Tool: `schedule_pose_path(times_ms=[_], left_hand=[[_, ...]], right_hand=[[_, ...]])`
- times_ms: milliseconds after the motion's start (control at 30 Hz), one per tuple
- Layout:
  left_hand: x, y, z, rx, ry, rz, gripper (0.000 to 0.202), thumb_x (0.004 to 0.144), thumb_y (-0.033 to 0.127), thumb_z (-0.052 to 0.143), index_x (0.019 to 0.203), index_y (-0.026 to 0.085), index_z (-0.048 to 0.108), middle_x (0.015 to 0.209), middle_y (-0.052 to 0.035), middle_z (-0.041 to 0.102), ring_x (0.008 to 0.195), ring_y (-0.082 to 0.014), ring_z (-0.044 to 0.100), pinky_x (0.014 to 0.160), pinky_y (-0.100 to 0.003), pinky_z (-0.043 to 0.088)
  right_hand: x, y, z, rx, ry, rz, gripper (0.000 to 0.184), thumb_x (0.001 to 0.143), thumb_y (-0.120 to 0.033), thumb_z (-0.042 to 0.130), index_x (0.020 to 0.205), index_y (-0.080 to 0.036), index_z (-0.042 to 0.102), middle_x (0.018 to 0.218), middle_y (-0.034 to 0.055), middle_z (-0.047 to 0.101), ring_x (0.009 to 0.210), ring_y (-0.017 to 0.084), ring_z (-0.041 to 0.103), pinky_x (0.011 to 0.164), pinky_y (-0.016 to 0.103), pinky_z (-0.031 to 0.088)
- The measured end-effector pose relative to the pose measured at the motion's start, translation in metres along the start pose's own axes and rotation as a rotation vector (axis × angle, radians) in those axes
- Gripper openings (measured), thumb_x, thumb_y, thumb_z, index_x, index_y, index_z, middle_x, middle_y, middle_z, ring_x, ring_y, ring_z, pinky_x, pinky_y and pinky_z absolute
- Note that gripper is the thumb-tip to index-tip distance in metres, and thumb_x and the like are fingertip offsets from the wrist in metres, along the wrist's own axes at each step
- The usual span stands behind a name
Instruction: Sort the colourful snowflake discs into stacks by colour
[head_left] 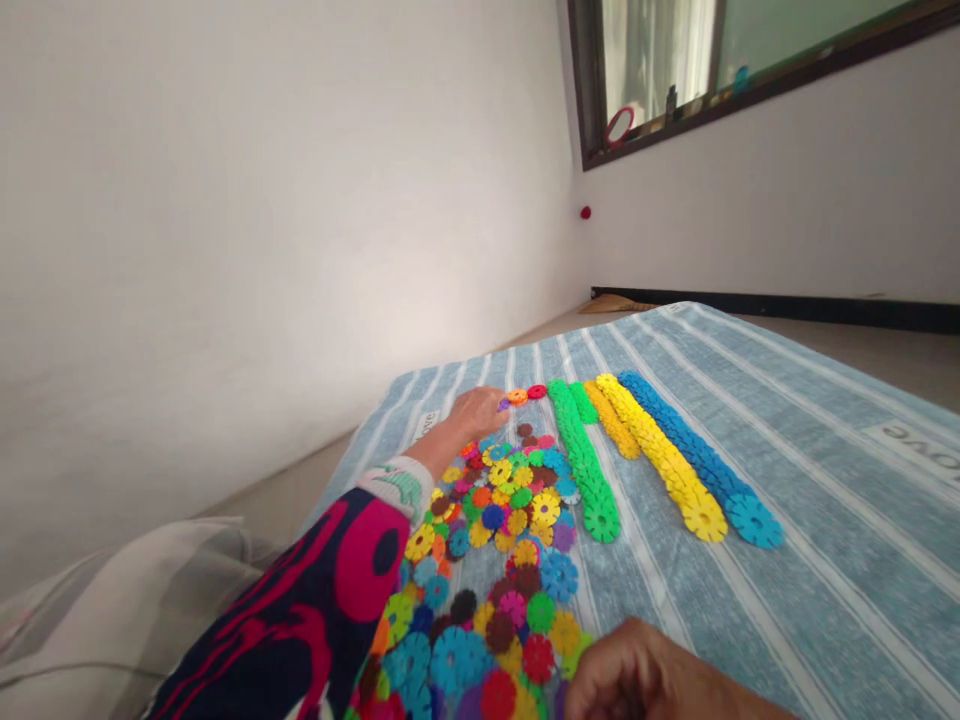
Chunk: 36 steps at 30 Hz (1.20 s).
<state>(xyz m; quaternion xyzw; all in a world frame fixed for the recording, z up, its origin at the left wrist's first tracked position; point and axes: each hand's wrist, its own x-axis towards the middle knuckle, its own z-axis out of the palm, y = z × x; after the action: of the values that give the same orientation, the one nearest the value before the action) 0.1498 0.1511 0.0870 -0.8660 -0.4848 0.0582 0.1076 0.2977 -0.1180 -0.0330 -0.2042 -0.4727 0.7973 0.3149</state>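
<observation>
My left hand (474, 411) reaches far out over a striped blue cloth (810, 500), its fingertips at an orange disc (517, 397) beside a red disc (536, 391). The fingers are stretched forward and flat. A loose pile of colourful plastic snowflake discs (495, 560) lies under my forearm. To the right lie overlapping rows of discs: a green row (583, 460), an orange-yellow row (611, 420), a yellow row (660, 455) and a blue row (697, 460). My right hand (645, 675) rests at the bottom edge, fingers curled; whether it holds anything is hidden.
A white wall (262, 250) runs along the left. A dark-framed window (720, 70) sits high at the back right, with a small red round thing (619, 124) on its sill. Bare floor (862, 345) lies beyond the cloth. Pale fabric (112, 620) bunches at the lower left.
</observation>
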Motion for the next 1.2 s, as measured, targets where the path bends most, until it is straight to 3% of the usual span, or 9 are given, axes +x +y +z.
schedule_pose_path(times_ms=[100,167,333,500,667,933,1200], left_hand=[[-0.064,-0.003,-0.003,-0.008,-0.036,0.075,0.031,0.084,0.037,0.046,0.102,0.021,0.066,0.107,-0.0080,0.069,0.099,-0.0232,0.062,0.080,-0.029,0.044],[-0.113,-0.002,-0.004,-0.051,-0.102,0.116,0.028,0.085,0.036,0.045,0.095,0.022,0.067,0.098,-0.0057,0.070,0.091,-0.0207,0.063,0.076,-0.028,0.043],[-0.233,0.009,-0.007,-0.198,-0.278,0.192,0.021,0.085,0.028,0.046,0.079,0.020,0.064,0.082,-0.0027,0.066,0.079,-0.0155,0.060,0.070,-0.024,0.040],[-0.311,0.024,-0.012,-0.279,-0.378,0.124,0.015,0.082,0.024,0.048,0.074,0.019,0.060,0.077,-0.0002,0.063,0.071,-0.0128,0.056,0.065,-0.023,0.038],[-0.348,0.041,-0.018,-0.246,-0.414,-0.005,0.014,0.079,0.029,0.053,0.087,0.019,0.062,0.090,-0.0033,0.065,0.082,-0.0180,0.060,0.074,-0.027,0.043],[-0.373,0.073,-0.004,-0.161,-0.384,-0.243,0.032,0.081,0.038,0.054,0.105,0.018,0.058,0.107,-0.0101,0.064,0.101,-0.0270,0.059,0.088,-0.038,0.045],[-0.374,0.081,0.003,-0.200,-0.371,-0.318,0.019,0.078,0.029,0.050,0.091,0.019,0.060,0.096,-0.0070,0.065,0.092,-0.0222,0.060,0.082,-0.033,0.045]], right_hand=[[-0.005,-0.002,0.005,-0.003,0.068,0.042,0.039,0.064,-0.043,0.083,0.082,-0.012,0.068,0.054,-0.0056,0.057,0.042,0.002,0.048,0.042,0.012,0.032],[-0.011,-0.008,0.007,-0.060,0.077,0.055,0.040,0.066,-0.044,0.081,0.085,-0.012,0.067,0.058,-0.0027,0.062,0.046,0.006,0.056,0.044,0.014,0.037],[-0.022,-0.019,0.007,-0.177,0.105,0.085,0.037,0.070,-0.042,0.078,0.090,-0.013,0.067,0.062,-0.0018,0.065,0.050,0.007,0.059,0.047,0.016,0.041],[-0.026,-0.020,0.009,-0.254,0.128,0.073,0.035,0.074,-0.041,0.075,0.090,-0.012,0.066,0.063,-0.0010,0.065,0.051,0.008,0.060,0.048,0.018,0.043],[-0.027,-0.018,0.008,-0.288,0.136,0.041,0.038,0.072,-0.045,0.075,0.091,-0.012,0.067,0.065,0.0000,0.066,0.052,0.009,0.061,0.047,0.019,0.043],[-0.025,-0.013,0.005,-0.315,0.133,0.031,0.038,0.071,-0.046,0.076,0.089,-0.013,0.068,0.064,0.0011,0.066,0.051,0.010,0.060,0.046,0.019,0.041],[-0.025,-0.013,0.006,-0.295,0.128,0.038,0.038,0.072,-0.046,0.076,0.090,-0.014,0.068,0.064,0.0007,0.065,0.050,0.009,0.059,0.046,0.019,0.040]])
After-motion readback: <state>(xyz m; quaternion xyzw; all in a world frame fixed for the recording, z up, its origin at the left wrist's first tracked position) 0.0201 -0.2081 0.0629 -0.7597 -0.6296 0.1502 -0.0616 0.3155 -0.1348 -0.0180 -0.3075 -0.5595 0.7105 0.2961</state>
